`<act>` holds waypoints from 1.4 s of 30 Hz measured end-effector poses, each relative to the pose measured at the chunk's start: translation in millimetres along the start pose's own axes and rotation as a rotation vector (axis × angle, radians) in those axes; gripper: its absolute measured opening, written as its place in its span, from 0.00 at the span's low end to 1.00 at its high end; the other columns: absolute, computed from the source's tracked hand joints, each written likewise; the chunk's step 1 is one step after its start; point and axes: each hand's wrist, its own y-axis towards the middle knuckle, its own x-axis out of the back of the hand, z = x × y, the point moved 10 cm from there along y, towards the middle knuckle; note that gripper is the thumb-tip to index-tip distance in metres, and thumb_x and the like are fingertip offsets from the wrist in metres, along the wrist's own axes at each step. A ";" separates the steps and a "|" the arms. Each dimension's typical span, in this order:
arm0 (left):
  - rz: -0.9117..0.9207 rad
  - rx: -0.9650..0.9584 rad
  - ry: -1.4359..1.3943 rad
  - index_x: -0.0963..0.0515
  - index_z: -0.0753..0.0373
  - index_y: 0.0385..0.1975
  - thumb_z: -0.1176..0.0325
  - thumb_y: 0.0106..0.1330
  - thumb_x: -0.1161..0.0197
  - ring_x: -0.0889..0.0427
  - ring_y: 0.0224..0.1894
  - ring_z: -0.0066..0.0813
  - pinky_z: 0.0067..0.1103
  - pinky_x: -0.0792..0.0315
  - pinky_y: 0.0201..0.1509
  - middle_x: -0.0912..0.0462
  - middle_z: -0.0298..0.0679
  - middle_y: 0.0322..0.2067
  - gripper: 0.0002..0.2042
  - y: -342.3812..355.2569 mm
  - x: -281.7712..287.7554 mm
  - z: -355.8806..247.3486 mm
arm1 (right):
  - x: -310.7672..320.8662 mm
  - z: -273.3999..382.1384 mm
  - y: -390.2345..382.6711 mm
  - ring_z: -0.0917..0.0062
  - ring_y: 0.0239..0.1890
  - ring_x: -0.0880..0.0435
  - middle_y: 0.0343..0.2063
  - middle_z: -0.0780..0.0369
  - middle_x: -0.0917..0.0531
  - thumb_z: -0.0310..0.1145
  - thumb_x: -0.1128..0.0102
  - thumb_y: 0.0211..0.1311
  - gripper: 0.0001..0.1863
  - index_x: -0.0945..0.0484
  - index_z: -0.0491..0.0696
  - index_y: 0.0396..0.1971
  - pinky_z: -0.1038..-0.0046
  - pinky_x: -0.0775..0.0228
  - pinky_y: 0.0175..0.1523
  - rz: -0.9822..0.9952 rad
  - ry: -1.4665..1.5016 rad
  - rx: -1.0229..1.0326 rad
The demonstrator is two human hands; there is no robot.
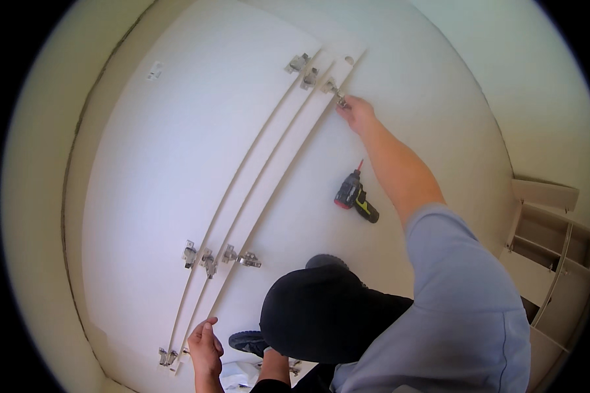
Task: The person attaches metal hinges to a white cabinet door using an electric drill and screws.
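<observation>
Between the fingertips of my right hand (356, 113), stretched far forward, is a metal cabinet hinge (341, 100) at the edge of the nearest white panel (288, 157). My left hand (205, 347) is beside the same panel's near end, fingers loosely bent and nothing visible in them. Several long white panels overlap in steps, with metal hinges along their edges. One hinge (248, 260) juts out past the nearest panel's edge. Other hinges (189, 254) sit on the panels behind. To the left of my right forearm lies a black and green cordless drill (355, 194) with a red bit.
My black-clad knee (321, 308) and dark shoe (249, 341) are close to the panels. A white plastic bag (239, 375) lies near my left hand, with metal pieces beside it. Cabinet compartments (544, 236) stand at the right. A wall runs along the left.
</observation>
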 end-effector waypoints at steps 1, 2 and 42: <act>-0.002 0.005 0.007 0.20 0.71 0.50 0.62 0.80 0.46 0.41 0.10 0.15 0.18 0.49 0.14 0.34 0.27 0.11 0.16 -1.0 2.2 3.3 | 0.7 -4.1 3.9 0.62 0.46 0.17 0.43 0.53 0.19 0.27 0.38 0.70 0.14 0.25 0.37 0.50 0.57 0.18 0.56 -0.012 -0.019 -0.015; -0.046 0.014 0.038 0.20 0.71 0.50 0.62 0.80 0.46 0.40 0.10 0.15 0.18 0.48 0.14 0.33 0.27 0.11 0.16 -8.5 12.6 7.2 | -14.7 -24.9 -2.0 0.61 0.46 0.17 0.43 0.52 0.18 0.28 0.37 0.69 0.14 0.24 0.38 0.49 0.57 0.19 0.56 -0.006 -0.037 -0.053; -1.104 0.007 -0.960 0.18 0.67 0.47 0.65 0.76 0.46 0.29 0.22 0.21 0.23 0.33 0.25 0.28 0.33 0.21 0.14 128.3 369.1 451.9 | -439.9 -288.9 -458.3 0.51 0.62 0.22 0.69 0.46 0.32 0.39 0.34 0.59 0.33 0.29 0.49 0.65 0.57 0.27 0.66 1.429 -2.582 0.988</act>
